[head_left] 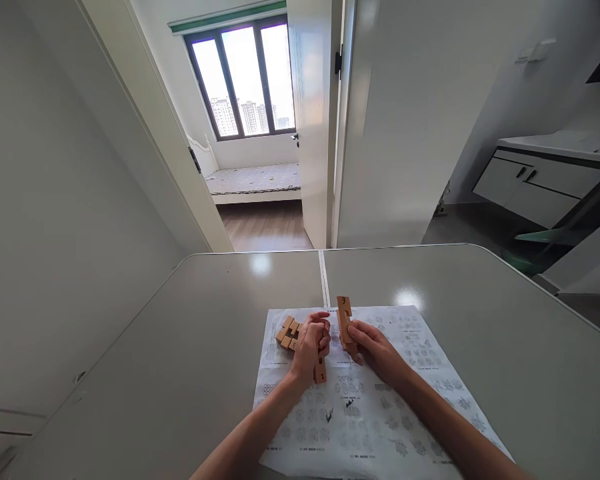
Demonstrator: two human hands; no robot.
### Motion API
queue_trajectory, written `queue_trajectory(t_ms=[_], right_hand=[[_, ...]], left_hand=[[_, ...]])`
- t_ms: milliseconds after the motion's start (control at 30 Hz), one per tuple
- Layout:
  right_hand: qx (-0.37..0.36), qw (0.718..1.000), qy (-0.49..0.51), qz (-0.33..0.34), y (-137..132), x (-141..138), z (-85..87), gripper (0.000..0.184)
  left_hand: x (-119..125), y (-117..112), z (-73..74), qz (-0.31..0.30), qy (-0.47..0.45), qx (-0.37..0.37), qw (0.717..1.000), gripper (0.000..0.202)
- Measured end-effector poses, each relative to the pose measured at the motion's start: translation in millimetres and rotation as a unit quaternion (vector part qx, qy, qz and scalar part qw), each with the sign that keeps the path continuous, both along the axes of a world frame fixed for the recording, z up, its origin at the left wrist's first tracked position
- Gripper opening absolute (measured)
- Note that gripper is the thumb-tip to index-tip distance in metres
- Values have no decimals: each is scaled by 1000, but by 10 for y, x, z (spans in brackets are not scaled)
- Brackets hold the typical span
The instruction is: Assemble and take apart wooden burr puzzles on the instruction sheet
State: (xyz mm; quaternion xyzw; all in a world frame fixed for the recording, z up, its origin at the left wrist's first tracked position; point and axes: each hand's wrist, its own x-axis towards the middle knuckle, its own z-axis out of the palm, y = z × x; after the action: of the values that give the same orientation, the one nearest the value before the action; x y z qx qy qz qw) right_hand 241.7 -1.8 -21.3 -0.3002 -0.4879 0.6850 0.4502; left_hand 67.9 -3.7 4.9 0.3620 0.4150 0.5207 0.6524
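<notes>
My right hand (373,345) pinches a notched wooden puzzle piece (345,312) with a dark mark at its top end, holding it upright above the paper. Left of it, my left hand (311,343) has its fingers curled. A second wooden puzzle piece (321,373), marked near its lower end, sticks out below those fingers, and its upper part is hidden by the hand. Several more notched wooden pieces (286,335) lie close together on the paper just left of my left hand, partly covered by it.
A large printed sheet (360,427) with rows of small assembly drawings lies under both hands. It rests on a glossy grey table (205,373) with a pale seam (323,277) down its middle. Beyond the table are an open door (313,120) and a bed (255,180).
</notes>
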Motion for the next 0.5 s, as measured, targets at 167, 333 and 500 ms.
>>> queue_trajectory(t_ms=[167, 333, 500], right_hand=[[23, 999, -45, -13, -33, -6, 85, 46], [18, 996, -89, -8, -63, -48, 138, 48], [27, 996, -82, 3, -39, -61, 97, 47]], left_hand=[[-31, 14, 8, -8, -26, 1, 1000, 37], [-34, 31, -5, 3, -54, -2, 999, 34], [-29, 47, -28, 18, -67, -8, 998, 34]])
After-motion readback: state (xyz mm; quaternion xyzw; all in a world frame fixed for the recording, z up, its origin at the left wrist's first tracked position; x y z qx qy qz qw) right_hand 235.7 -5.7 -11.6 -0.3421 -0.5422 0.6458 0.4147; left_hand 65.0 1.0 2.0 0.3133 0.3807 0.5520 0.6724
